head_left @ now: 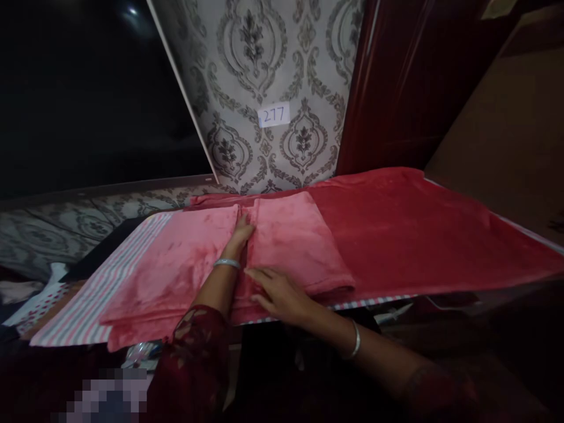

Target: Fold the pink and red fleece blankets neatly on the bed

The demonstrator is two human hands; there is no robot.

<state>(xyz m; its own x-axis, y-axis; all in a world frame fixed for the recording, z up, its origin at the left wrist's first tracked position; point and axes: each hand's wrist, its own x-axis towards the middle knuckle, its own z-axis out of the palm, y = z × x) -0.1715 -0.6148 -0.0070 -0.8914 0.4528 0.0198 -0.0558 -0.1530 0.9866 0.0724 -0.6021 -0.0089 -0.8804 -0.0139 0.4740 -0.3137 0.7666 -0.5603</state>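
Observation:
A pink plush blanket [295, 241] lies folded on a darker red plush cloth [396, 235], its two folded halves meeting at a narrow gap. Into that gap reaches my left hand [244, 230], stretched out flat along the inner edge of the left half, its fingertips partly hidden. My right hand [282, 295] rests at the near inner corner of the right half, fingers extended and apart, pointing left. Neither hand is wrapped around the fabric. A striped cloth [101, 294] shows beneath the blanket on the left.
A large dark screen [88, 94] stands at the back left. Behind the surface is a patterned wall [304, 76] bearing a white label [274, 114] reading 277. A dark red wooden panel [396, 82] rises at the right. Spotted fabric [39, 302] lies at the far left.

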